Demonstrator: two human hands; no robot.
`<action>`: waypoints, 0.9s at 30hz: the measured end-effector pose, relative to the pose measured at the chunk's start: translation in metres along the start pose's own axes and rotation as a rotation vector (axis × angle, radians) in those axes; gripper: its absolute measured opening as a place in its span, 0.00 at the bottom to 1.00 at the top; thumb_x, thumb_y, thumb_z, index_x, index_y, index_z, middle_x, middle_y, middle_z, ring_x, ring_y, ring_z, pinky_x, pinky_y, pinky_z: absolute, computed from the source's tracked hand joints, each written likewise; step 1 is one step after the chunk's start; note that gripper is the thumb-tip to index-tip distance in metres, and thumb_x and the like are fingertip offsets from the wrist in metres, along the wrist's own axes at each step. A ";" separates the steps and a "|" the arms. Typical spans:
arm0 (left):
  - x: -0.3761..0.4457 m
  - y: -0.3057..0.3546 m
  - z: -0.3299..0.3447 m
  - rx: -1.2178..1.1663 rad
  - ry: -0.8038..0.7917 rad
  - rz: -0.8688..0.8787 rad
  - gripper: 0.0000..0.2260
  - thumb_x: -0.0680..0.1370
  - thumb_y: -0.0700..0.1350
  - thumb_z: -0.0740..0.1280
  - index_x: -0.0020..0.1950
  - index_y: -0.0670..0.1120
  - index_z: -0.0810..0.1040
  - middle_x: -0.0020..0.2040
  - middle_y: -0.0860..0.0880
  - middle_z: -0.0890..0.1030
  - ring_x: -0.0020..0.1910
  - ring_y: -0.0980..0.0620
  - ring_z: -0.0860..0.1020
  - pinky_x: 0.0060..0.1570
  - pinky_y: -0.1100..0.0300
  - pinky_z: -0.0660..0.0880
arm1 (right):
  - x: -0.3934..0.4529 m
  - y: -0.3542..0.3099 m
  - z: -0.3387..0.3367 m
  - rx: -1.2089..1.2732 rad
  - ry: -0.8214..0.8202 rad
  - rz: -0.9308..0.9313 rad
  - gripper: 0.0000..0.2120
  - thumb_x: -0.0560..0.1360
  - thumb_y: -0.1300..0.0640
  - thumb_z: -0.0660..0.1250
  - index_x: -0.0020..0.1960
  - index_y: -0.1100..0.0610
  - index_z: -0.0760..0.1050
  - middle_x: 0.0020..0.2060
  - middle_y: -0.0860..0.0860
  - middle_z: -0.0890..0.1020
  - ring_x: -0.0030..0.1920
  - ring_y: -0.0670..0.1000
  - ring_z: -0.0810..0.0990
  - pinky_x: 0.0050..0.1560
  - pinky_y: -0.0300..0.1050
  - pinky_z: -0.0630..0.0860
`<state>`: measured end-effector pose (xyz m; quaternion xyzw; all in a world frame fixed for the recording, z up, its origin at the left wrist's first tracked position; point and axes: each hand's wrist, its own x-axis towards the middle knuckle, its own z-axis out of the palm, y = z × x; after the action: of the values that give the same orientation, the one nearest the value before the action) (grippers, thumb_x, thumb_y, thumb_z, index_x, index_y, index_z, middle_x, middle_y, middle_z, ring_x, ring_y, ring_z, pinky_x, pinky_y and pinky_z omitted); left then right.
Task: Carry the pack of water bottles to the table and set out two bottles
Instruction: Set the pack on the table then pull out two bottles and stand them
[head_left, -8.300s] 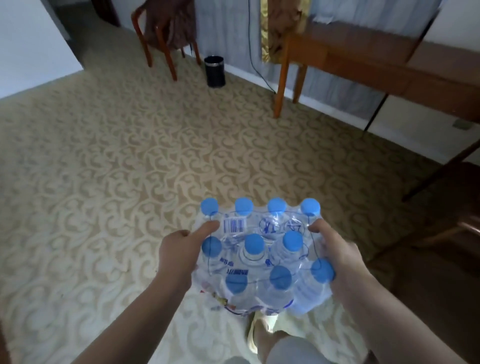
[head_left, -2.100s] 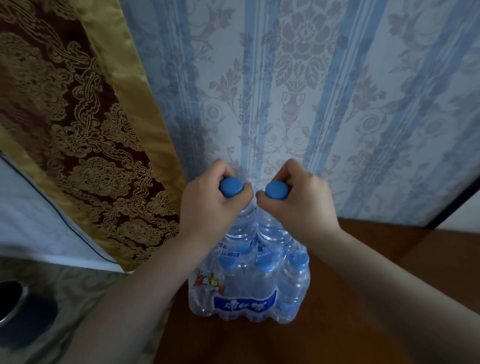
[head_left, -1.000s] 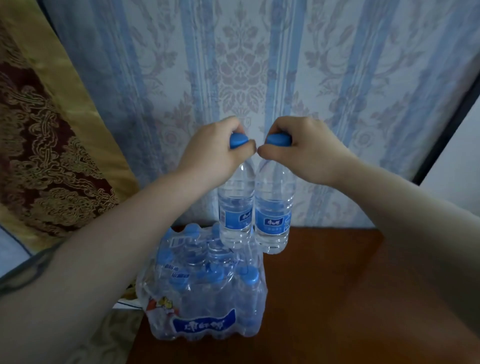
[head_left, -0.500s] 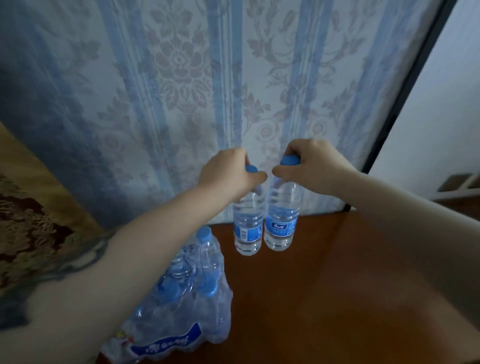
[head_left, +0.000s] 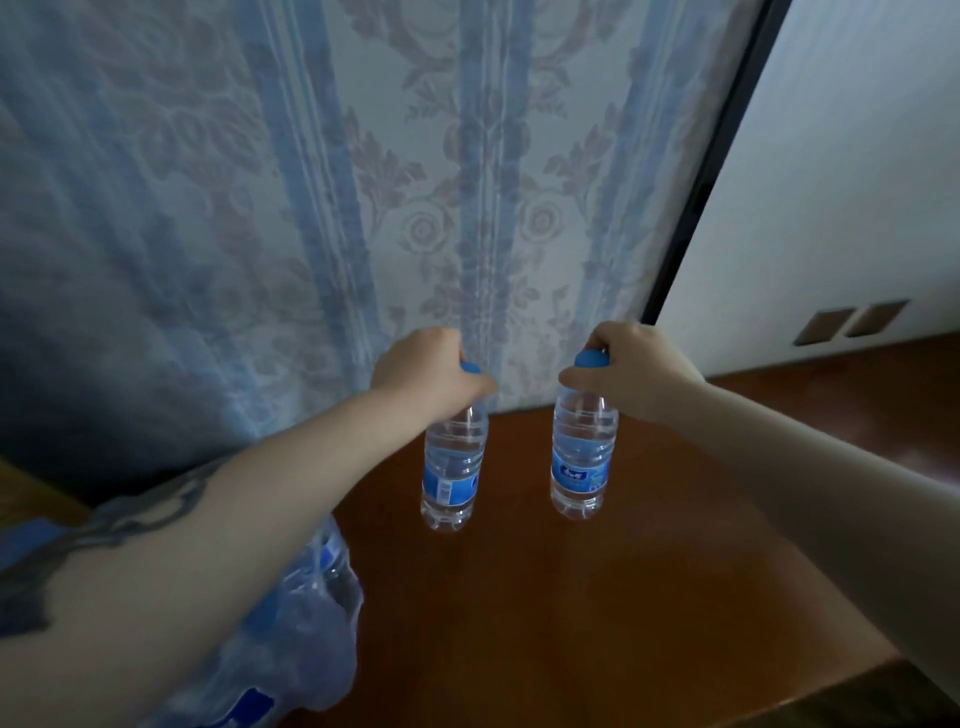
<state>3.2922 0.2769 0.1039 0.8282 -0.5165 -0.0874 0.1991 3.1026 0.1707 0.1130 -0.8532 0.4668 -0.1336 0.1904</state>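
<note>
My left hand (head_left: 428, 376) grips the blue cap of a clear water bottle (head_left: 453, 467) that stands upright with its base at the brown wooden table (head_left: 571, 613). My right hand (head_left: 631, 371) holds the cap of a second water bottle (head_left: 582, 457), also upright, a short gap to the right of the first. I cannot tell whether the bases touch the wood. The shrink-wrapped pack of water bottles (head_left: 291, 649) sits at the table's left end, mostly hidden under my left forearm.
A blue-striped floral curtain (head_left: 363, 182) hangs right behind the table. A dark vertical frame (head_left: 711, 171) and a white wall (head_left: 841, 182) with two brown wall plates (head_left: 852, 321) lie to the right. The table's front edge (head_left: 779, 691) runs at the lower right.
Both bottles have been lifted out of the pack, carried right and lowered toward the table. In the last half second my hands moved apart, opening a gap between the two bottles.
</note>
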 end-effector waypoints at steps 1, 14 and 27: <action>0.005 0.007 0.005 0.004 0.000 -0.010 0.15 0.70 0.54 0.72 0.44 0.43 0.77 0.39 0.46 0.81 0.36 0.48 0.78 0.33 0.56 0.70 | 0.005 0.008 -0.001 0.002 -0.009 -0.014 0.13 0.70 0.45 0.73 0.44 0.53 0.74 0.37 0.48 0.77 0.37 0.48 0.76 0.30 0.42 0.69; 0.050 0.036 0.058 0.053 0.083 -0.284 0.15 0.72 0.57 0.69 0.44 0.45 0.75 0.34 0.47 0.80 0.33 0.47 0.81 0.34 0.54 0.75 | 0.091 0.072 0.012 0.061 -0.081 -0.173 0.14 0.72 0.45 0.72 0.46 0.52 0.71 0.33 0.45 0.75 0.33 0.45 0.74 0.28 0.40 0.69; 0.119 0.021 0.085 0.172 0.028 -0.281 0.18 0.73 0.59 0.69 0.40 0.47 0.70 0.36 0.50 0.75 0.31 0.51 0.73 0.26 0.58 0.62 | 0.139 0.057 0.058 0.068 -0.133 -0.122 0.15 0.73 0.45 0.71 0.48 0.53 0.70 0.40 0.52 0.77 0.39 0.53 0.75 0.28 0.42 0.65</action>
<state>3.2994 0.1425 0.0433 0.9075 -0.3982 -0.0583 0.1204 3.1573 0.0364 0.0431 -0.8800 0.3958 -0.1036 0.2412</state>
